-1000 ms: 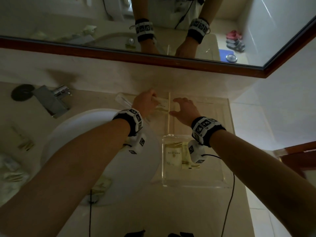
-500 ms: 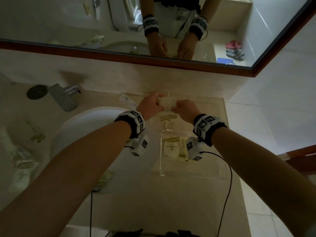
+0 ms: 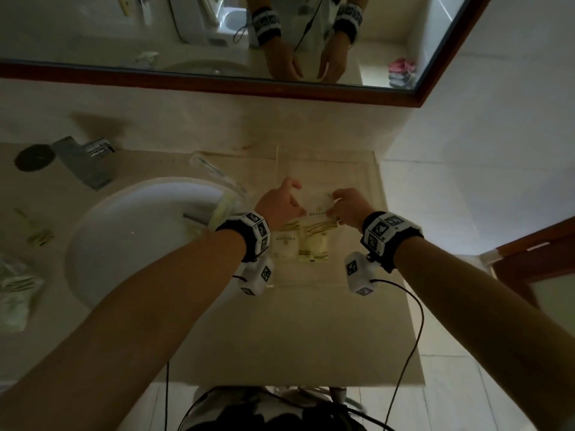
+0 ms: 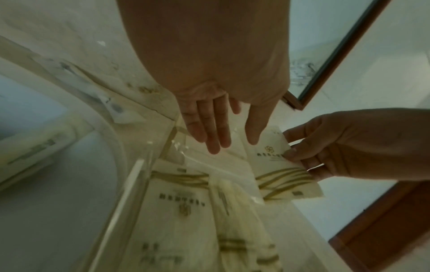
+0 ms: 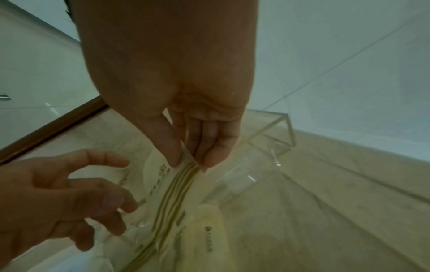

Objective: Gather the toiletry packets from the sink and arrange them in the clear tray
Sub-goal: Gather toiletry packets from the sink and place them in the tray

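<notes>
My right hand (image 3: 336,204) (image 5: 189,163) pinches a cream toiletry packet (image 3: 317,207) (image 4: 270,163) with olive stripes by its right edge, just above the clear tray (image 3: 377,188) (image 5: 279,125). My left hand (image 3: 295,197) (image 4: 232,143) hovers at the packet's left edge with its fingers straight and spread, gripping nothing. Two more packets (image 3: 284,247) (image 3: 314,251) lie flat in the tray's near part. The white sink (image 3: 93,244) is to the left, with a packet (image 3: 224,207) against its right rim.
A faucet (image 3: 84,163) stands behind the sink, and a long clear-wrapped item (image 3: 214,173) lies on the counter beside the tray. More packets (image 3: 34,233) (image 3: 15,290) lie on the counter far left. The mirror and wall are close behind the tray.
Both hands held the packet half a second ago. My left hand has let go and opened, while the right hand has kept it over the tray.
</notes>
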